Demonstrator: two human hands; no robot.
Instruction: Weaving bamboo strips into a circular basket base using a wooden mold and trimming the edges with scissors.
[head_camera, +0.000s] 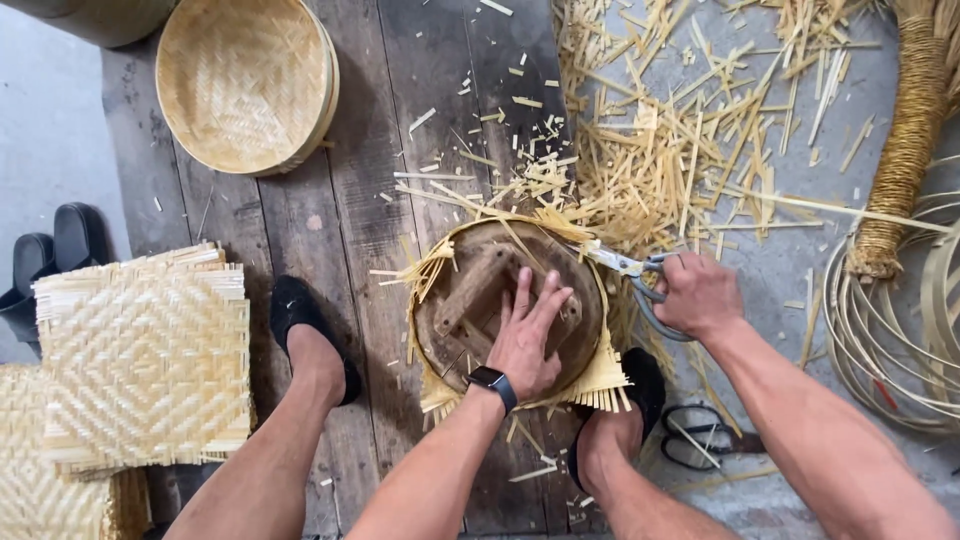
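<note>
Two hands: your left hand (527, 340) presses spread-fingered on the stiff wooden mould (500, 300); your right hand (697, 293), fingers curled, grips scissors (632, 270) beside its brittle bamboo fringe (600, 385).

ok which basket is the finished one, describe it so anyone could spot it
Follow the dark wooden planks to their top left end. The finished round woven bamboo basket lies there. Unlike the square mats and the piece under the left hand, its rim is trimmed clean.
</note>
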